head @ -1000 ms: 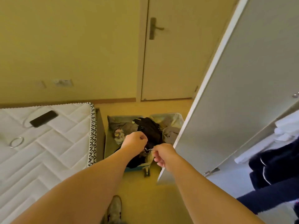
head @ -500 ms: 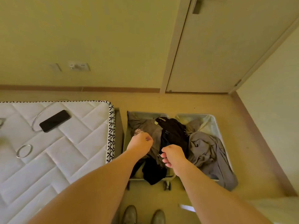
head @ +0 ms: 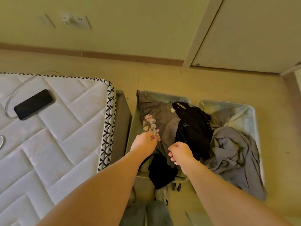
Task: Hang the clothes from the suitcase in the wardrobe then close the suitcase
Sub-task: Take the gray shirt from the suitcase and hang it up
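Observation:
The open suitcase (head: 254,115) lies on the floor beside the bed, with clothes heaped in both halves. A grey printed T-shirt (head: 156,121) fills the left half. A black garment (head: 193,126) lies across the middle and hangs over the near edge. A light grey garment (head: 232,154) spills out on the right. My left hand (head: 144,142) hovers over the printed T-shirt with its fingertips pinched together. My right hand (head: 180,153) is curled loosely over the black garment. I cannot tell whether either hand touches the cloth. The wardrobe is out of view.
A white quilted mattress (head: 53,136) lies left of the suitcase, with a black phone (head: 33,104) and a cable on it. Behind are a wall with a socket (head: 75,22) and a closed door (head: 254,31). My shoes (head: 161,193) stand at the suitcase's near edge.
The view has swung left and down, away from the wardrobe door and onto the suitcase. Both hands stay close together and have come lower over the clothes.

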{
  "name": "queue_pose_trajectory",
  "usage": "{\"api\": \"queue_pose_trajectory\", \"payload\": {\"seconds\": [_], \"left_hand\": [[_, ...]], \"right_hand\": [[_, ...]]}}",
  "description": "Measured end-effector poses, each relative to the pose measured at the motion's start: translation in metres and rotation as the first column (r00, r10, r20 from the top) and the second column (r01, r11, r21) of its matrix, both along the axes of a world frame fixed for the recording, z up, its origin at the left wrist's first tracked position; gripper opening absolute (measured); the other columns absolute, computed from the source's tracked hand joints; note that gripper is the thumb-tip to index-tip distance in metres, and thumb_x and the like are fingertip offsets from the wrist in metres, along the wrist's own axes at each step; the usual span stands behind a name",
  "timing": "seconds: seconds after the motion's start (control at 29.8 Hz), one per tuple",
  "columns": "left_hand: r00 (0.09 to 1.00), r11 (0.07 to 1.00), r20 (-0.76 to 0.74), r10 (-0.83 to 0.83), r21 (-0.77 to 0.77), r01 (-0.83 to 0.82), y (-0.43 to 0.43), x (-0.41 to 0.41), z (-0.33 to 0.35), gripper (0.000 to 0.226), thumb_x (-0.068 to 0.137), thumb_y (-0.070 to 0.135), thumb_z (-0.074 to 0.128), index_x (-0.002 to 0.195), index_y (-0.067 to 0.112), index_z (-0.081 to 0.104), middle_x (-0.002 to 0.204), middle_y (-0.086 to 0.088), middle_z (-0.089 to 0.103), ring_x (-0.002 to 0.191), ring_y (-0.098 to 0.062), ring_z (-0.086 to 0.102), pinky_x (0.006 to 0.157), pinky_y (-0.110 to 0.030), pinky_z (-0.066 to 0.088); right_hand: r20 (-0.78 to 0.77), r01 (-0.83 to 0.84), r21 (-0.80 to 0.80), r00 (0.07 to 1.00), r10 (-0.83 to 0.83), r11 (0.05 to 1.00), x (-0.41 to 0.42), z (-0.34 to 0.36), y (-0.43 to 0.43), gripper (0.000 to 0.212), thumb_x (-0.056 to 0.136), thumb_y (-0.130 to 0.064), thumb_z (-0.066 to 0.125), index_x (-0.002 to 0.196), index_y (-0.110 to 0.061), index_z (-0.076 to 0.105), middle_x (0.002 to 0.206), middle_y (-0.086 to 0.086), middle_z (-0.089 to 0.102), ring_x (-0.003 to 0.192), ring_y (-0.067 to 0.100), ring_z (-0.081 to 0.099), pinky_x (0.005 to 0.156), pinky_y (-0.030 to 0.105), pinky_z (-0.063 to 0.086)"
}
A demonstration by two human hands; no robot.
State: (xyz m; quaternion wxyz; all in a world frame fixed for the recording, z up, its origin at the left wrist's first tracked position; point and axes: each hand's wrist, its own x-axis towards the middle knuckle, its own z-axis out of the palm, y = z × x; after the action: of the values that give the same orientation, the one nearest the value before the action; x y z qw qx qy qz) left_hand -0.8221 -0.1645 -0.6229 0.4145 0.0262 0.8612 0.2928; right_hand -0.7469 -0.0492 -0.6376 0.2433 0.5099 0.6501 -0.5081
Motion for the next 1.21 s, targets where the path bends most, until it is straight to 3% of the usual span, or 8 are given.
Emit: {"api": "queue_pose_trajectory", "payload": {"seconds": [0.3, 0.44, 0.57, 0.71, 0.87, 0.97, 1.07, 1.21], "left_hand": [[0.995, 0.991, 0.061, -0.075, -0.105, 0.081, 0.015, -0.032, -0.155, 0.022, 0.095, 0.021, 0.041, 0.107, 0.017, 0.060, 0.110, -0.007, 0.061, 0.094, -0.024, 0.057, 0.074, -0.029, 0.046], [0.998, 0.981, 0.057, 0.027, -0.192, -0.016, 0.025, -0.038, -0.234, 0.021, 0.093, 0.020, 0.047, 0.107, 0.021, 0.062, 0.137, -0.005, 0.039, 0.120, -0.026, 0.042, 0.099, -0.035, 0.041], [0.936, 0.946, 0.150, 0.318, -0.119, -0.302, 0.036, -0.040, -0.282, 0.030, 0.089, 0.019, 0.059, 0.116, 0.032, 0.059, 0.155, 0.002, 0.004, 0.138, -0.029, 0.023, 0.110, -0.037, 0.032], [0.824, 0.874, 0.315, 0.470, -0.033, -0.486, 0.043, -0.041, -0.311, 0.051, 0.091, 0.021, 0.059, 0.139, 0.021, 0.041, 0.152, -0.003, 0.017, 0.130, -0.028, 0.037, 0.103, -0.031, 0.038], [0.774, 0.849, 0.402, 0.490, -0.022, -0.527, 0.042, -0.036, -0.312, 0.044, 0.096, 0.010, 0.049, 0.138, 0.007, 0.038, 0.131, -0.007, 0.049, 0.113, -0.025, 0.050, 0.084, -0.025, 0.039], [0.795, 0.856, 0.356, 0.491, -0.026, -0.516, 0.041, -0.039, -0.312, 0.050, 0.093, 0.008, 0.054, 0.140, 0.009, 0.038, 0.140, -0.012, 0.044, 0.122, -0.027, 0.047, 0.088, -0.026, 0.040], [0.811, 0.844, 0.244, 0.532, -0.073, -0.531, 0.040, -0.048, -0.317, 0.058, 0.089, 0.015, 0.062, 0.141, 0.019, 0.038, 0.153, -0.007, 0.014, 0.133, -0.030, 0.033, 0.103, -0.034, 0.036], [0.763, 0.830, 0.352, 0.541, -0.081, -0.551, 0.041, -0.046, -0.327, 0.066, 0.087, 0.015, 0.065, 0.144, 0.020, 0.032, 0.152, -0.009, 0.025, 0.133, -0.030, 0.035, 0.108, -0.038, 0.035]], "right_hand": [[0.091, -0.024, -0.030, 0.995, 0.026, 0.999, -0.025, -0.159, 0.007, 0.008, 0.092, -0.017, 0.049, 0.091, -0.013, 0.056, 0.088, 0.010, 0.055, 0.080, 0.027, 0.047, 0.067, 0.033, 0.036], [0.164, -0.126, 0.021, 0.979, 0.121, 0.992, -0.028, -0.221, 0.025, 0.013, 0.094, -0.016, 0.046, 0.096, -0.009, 0.056, 0.081, 0.006, 0.050, 0.087, 0.030, 0.049, 0.074, 0.034, 0.038], [0.162, -0.107, 0.137, 0.983, 0.085, 0.985, -0.038, -0.257, 0.037, 0.031, 0.092, -0.024, 0.050, 0.121, -0.018, 0.057, 0.134, 0.007, 0.043, 0.119, 0.032, 0.044, 0.097, 0.038, 0.040], [0.163, -0.147, 0.094, 0.978, 0.131, 0.985, -0.049, -0.279, 0.046, 0.039, 0.094, -0.034, 0.049, 0.133, -0.035, 0.046, 0.156, -0.005, 0.010, 0.139, 0.031, 0.018, 0.110, 0.040, 0.024], [0.231, -0.187, 0.072, 0.959, 0.166, 0.980, -0.051, -0.288, 0.050, 0.058, 0.091, -0.039, 0.050, 0.144, -0.020, 0.032, 0.153, -0.001, 0.022, 0.135, 0.032, 0.024, 0.111, 0.043, 0.027], [0.214, -0.171, 0.116, 0.966, 0.143, 0.979, -0.054, -0.284, 0.055, 0.053, 0.092, -0.036, 0.049, 0.142, -0.025, 0.034, 0.154, -0.003, 0.015, 0.135, 0.032, 0.022, 0.111, 0.044, 0.027], [0.192, -0.138, 0.077, 0.974, 0.121, 0.987, -0.061, -0.283, 0.059, 0.048, 0.092, -0.036, 0.048, 0.138, -0.035, 0.037, 0.156, -0.002, 0.005, 0.137, 0.033, 0.017, 0.112, 0.045, 0.025], [0.176, -0.029, -0.009, 0.984, 0.031, 1.000, -0.060, -0.294, 0.053, 0.054, 0.089, -0.037, 0.052, 0.140, -0.025, 0.040, 0.146, 0.002, 0.036, 0.132, 0.032, 0.032, 0.111, 0.044, 0.030]]}}
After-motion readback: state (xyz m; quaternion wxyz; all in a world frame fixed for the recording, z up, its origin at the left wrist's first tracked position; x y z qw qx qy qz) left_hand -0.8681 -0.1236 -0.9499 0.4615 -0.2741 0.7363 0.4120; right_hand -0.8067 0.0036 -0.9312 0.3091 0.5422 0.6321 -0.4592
